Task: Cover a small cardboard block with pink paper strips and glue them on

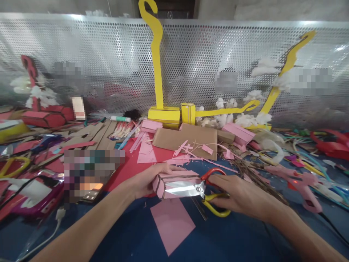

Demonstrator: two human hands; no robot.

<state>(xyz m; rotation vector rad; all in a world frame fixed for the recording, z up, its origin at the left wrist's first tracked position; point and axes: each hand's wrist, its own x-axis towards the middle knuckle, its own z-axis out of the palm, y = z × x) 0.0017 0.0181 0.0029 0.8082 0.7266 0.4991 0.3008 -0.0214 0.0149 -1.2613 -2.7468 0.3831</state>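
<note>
My left hand [156,174] is closed around the left end of a small pink paper-covered box [180,177] with dark edges. In my right hand [231,187] is a pair of scissors [188,190] with one red and one yellow handle. The blades point left and lie across the near side of the box; whether they touch it I cannot tell. Below them a square of pink paper [173,227] rests on the blue table. Pink paper scraps [185,156] are scattered just beyond the box.
A pink glue gun [300,185] lies at the right, its cord trailing forward. Behind stand yellow paper hook shapes on boxes [163,116] and a cardboard sheet [188,140]. Cardboard strips [92,136], yellow-handled scissors [16,163] and a purple case [38,203] crowd the left.
</note>
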